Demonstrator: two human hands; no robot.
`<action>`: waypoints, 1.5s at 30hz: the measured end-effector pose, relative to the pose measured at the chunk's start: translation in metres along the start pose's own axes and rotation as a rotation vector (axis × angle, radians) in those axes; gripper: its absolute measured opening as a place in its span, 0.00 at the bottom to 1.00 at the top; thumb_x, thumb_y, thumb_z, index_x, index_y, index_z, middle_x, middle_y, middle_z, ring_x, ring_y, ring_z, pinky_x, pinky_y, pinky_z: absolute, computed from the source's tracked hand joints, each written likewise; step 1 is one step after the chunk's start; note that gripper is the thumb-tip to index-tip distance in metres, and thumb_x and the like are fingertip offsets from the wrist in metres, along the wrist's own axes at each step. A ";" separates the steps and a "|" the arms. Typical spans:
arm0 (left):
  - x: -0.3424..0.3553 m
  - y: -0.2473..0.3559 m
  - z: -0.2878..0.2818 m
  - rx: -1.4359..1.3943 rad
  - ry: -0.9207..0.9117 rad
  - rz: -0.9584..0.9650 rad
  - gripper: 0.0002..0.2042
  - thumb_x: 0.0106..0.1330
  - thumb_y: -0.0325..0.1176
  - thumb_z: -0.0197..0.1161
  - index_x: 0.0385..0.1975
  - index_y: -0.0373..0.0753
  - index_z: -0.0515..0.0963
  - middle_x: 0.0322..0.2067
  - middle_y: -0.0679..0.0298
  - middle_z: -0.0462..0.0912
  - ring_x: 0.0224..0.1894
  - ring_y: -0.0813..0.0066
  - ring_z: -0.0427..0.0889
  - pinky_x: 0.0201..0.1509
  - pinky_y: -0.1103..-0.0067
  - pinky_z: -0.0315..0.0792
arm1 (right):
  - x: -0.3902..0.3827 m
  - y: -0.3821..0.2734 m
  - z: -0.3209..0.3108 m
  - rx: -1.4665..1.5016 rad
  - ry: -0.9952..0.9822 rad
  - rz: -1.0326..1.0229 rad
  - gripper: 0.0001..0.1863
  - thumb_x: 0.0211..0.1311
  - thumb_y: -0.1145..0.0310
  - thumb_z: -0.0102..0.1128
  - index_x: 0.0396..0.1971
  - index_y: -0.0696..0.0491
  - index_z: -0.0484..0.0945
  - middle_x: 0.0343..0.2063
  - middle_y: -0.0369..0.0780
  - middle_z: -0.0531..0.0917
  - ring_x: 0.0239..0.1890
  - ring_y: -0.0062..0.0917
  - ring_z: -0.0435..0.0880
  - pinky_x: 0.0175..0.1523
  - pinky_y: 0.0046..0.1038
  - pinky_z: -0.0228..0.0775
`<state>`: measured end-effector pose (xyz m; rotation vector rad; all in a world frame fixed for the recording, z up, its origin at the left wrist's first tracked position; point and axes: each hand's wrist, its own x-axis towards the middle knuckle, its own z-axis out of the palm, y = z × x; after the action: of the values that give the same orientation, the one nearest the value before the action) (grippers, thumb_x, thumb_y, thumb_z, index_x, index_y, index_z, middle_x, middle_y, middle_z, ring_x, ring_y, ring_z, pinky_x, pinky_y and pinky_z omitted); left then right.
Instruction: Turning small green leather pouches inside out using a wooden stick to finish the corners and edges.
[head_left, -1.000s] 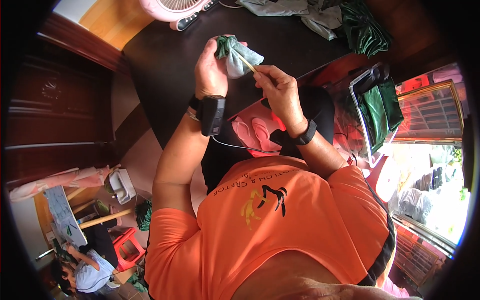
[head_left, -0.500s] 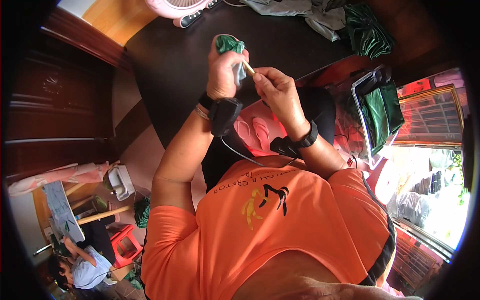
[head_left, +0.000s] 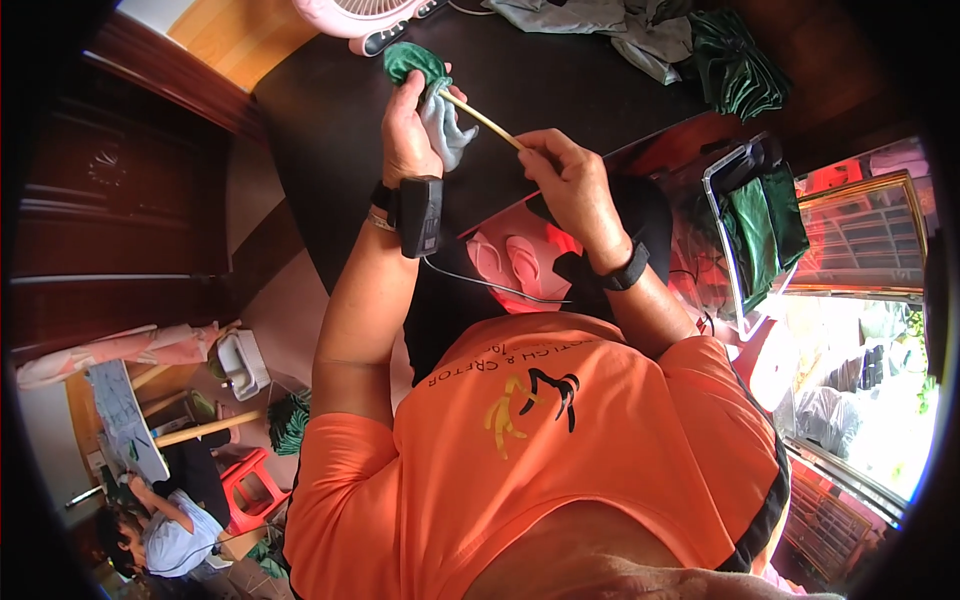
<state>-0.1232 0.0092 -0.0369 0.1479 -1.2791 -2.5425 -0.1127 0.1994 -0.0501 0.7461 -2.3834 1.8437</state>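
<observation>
My left hand (head_left: 410, 138) is closed around a green satin-like cloth (head_left: 414, 62), which bulges out above the fingers. Pale grey-green fabric (head_left: 448, 132) hangs from the same bundle beside my palm. Between my hands runs a thin, pale, wooden-looking stick (head_left: 485, 121). Its far end meets the gathered cloth; whether it goes inside cannot be made out. The fingers of my right hand (head_left: 578, 188) pinch the near end. Both hands are raised over the near part of a dark table (head_left: 340, 120).
A pink fan (head_left: 365, 18) stands at the table's far edge. Grey cloth (head_left: 570, 15) and a folded dark green stack (head_left: 740, 65) lie far right. More green cloth (head_left: 765, 235) hangs over a metal-framed rack at right. Another person (head_left: 175, 530) sits lower left near a red stool (head_left: 252, 490).
My left hand has moved up and left with the cloth, and my right hand slightly right. Much more of the stick now shows between them.
</observation>
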 end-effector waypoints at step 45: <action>-0.017 -0.022 0.018 0.460 -0.058 0.499 0.08 0.56 0.16 0.48 0.33 0.36 0.68 0.27 0.69 0.72 0.27 0.84 0.70 0.32 0.84 0.69 | -0.001 0.006 0.002 0.412 -0.037 0.287 0.08 0.62 0.68 0.56 0.33 0.57 0.78 0.17 0.30 0.73 0.20 0.10 0.67 0.25 0.14 0.59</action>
<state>-0.1162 0.0408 -0.0443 -0.1376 -1.6602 -1.8263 -0.1139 0.1989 -0.0561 0.4750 -2.2525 2.5030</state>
